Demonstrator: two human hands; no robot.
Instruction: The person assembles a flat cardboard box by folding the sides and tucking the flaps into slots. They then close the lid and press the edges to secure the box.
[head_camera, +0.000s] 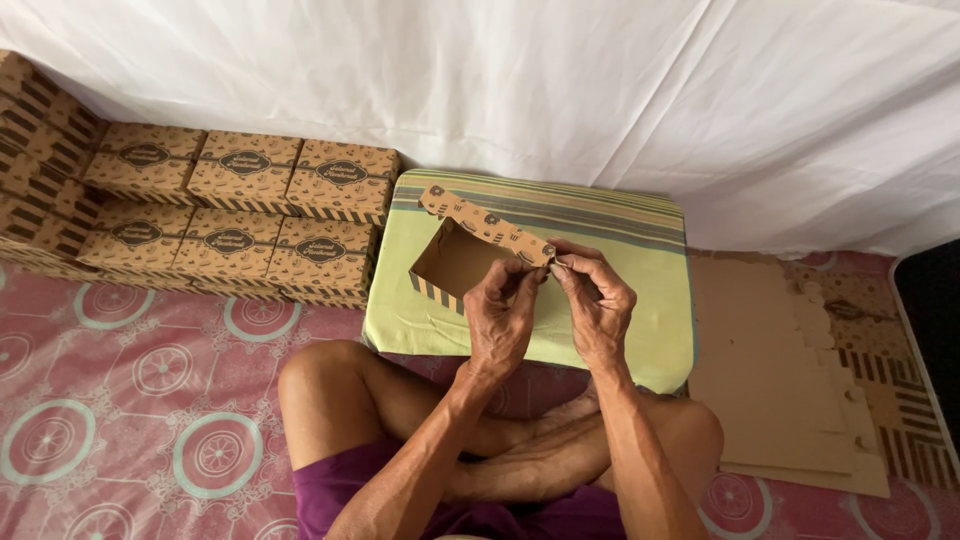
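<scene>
Observed from beside the seated person, noting left to right.

At about 9 to 10 o'clock of the scene, the stack of finished boxes (240, 215) stood against the white cloth (560, 90) — brown cardboard with striped edges and a dark oval label on each lid, in rows two high. They rested on the pink patterned mat (150, 390).

At centre sat the green striped cushion (650, 300). Over it the half-folded box (455, 262) was held, open side up, its scalloped printed flap (485, 225) running toward 10 o'clock.

The left hand (500, 320) gripped the box's near wall, fingers closed on the cardboard. The right hand (598, 305), just at 3 o'clock of the left, pinched the flap's end between thumb and fingertips — both hands clamped on the same box, nearly touching each other.

The person sat cross-legged, knees below the cushion.

At 3 to 4 o'clock lay the pile of flat unfolded box blanks (780, 380), plain side up.
</scene>
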